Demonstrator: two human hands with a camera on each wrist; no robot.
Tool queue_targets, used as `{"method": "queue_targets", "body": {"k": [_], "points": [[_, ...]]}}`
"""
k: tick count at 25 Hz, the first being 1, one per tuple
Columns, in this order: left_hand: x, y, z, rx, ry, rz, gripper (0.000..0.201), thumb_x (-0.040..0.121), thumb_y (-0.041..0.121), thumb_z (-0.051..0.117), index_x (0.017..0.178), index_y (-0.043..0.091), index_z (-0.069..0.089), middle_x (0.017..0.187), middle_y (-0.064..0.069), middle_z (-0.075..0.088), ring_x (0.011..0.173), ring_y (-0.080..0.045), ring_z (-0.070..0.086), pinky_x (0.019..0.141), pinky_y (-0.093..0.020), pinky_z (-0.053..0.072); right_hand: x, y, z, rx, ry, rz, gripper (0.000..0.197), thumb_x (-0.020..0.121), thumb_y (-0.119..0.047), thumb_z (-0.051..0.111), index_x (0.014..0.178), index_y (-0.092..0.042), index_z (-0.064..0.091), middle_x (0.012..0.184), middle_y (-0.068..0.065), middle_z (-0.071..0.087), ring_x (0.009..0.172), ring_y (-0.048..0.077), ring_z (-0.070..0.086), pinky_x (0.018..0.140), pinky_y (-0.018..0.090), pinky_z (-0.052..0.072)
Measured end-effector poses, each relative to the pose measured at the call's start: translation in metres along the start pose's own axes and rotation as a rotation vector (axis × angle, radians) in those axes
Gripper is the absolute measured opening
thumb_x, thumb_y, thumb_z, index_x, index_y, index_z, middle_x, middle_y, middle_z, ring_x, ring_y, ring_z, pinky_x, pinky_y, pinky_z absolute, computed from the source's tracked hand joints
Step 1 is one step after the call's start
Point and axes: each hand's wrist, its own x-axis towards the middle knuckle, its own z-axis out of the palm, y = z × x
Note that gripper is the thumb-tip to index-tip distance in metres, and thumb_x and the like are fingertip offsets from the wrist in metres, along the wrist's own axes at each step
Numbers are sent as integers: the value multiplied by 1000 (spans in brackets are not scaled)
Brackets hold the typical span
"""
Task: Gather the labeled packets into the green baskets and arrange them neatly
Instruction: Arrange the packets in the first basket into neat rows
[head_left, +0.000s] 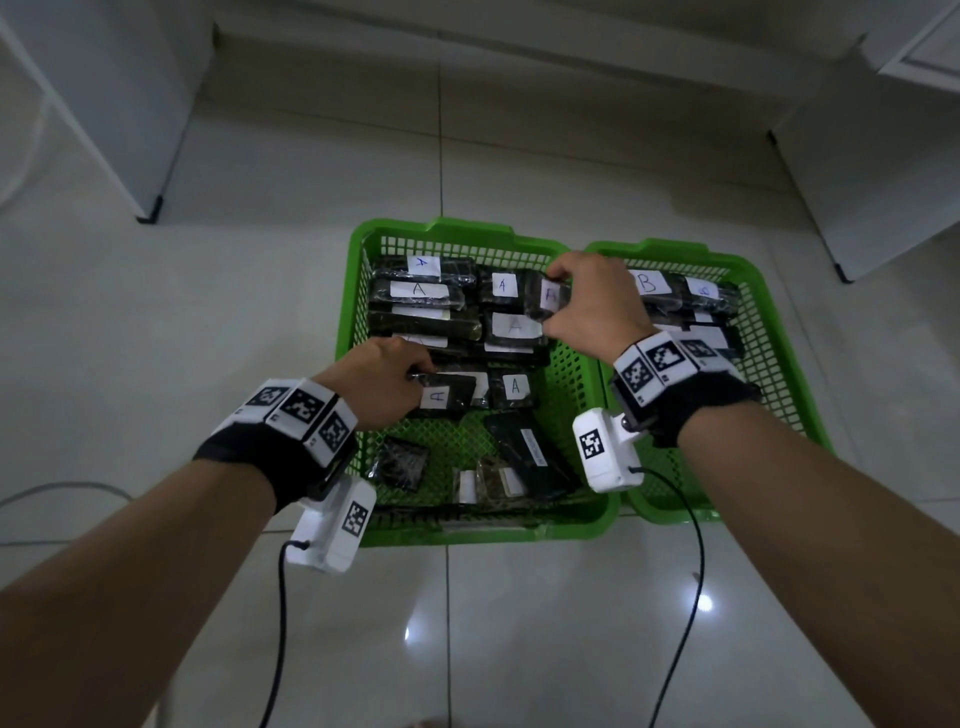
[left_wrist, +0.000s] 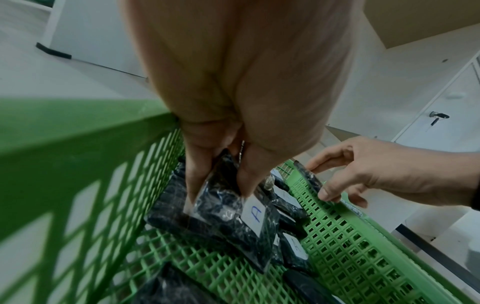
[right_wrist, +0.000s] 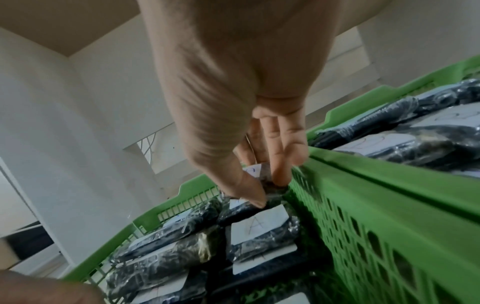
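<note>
glossy tiled floor (head_left: 519, 623), white cabinets (head_left: 104, 104) — keyed door (left_wrist: 439, 116)

Both arms stretched forward and down, a black band on each wrist. Left hand (head_left: 382, 376) curled, thumb and fingers (left_wrist: 197, 176) pinching a packet (left_wrist: 228, 209). Right hand (head_left: 589, 304) higher up, fingers (right_wrist: 281, 156) bent, pinching another packet (head_left: 548, 299).

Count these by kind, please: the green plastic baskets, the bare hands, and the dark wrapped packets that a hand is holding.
Green plastic mesh baskets: 2
Bare hands: 2 (left hand, right hand)
Dark plastic-wrapped packets held in a hand: 2, one per hand
Total: 6
</note>
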Motion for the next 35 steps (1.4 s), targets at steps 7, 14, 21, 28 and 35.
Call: {"method": "queue_targets", "body": {"k": [7, 14, 21, 28, 35], "points": [[-1, 1, -1, 12, 5, 3, 28, 95, 19, 54, 120, 19, 65, 100, 3, 55, 83, -15, 57, 59, -17, 38, -33, -9, 24, -162, -339, -137, 59, 65, -15, 93, 118, -19, 67, 115, -4, 65, 104, 17, 59, 90, 32, 53], [-2, 1, -1, 8, 7, 6, 25, 94, 21, 55, 117, 19, 66, 100, 1, 58, 77, -13, 56, 58, -18, 38, -35, -7, 43, -325, -309, -286, 34, 75, 7, 75, 103, -8, 64, 99, 6, 56, 87, 24, 62, 78, 36, 57], [-5, 3, -2, -208, 87, -6, 18, 94, 14, 59, 109, 19, 69, 95, 3, 70, 71, -10, 65, 52, -14, 45, -44, -10, 17, -120, -261, -56, 16, 81, -13, 83, 88, -6, 71, 86, 7, 70, 77, 21, 70, 71, 33, 62], [-11, -2, -11, -36, 305, 153, 21, 87, 7, 64, 104, 18, 70, 99, -1, 73, 89, -17, 68, 81, -33, 58, -79, -19, 20, -146, -677, 30, 39, 84, -45, 79, 79, -8, 67, 72, 3, 66, 54, 12, 60, 48, 24, 46], [-2, 0, -16, 552, 205, 190, 30, 82, 24, 62, 111, 18, 67, 107, 0, 68, 94, -22, 66, 94, -40, 51, -65, 0, -27, 249, -562, 238, 54, 72, -50, 86, 106, -13, 65, 76, 2, 67, 53, 15, 53, 44, 21, 38]]}}
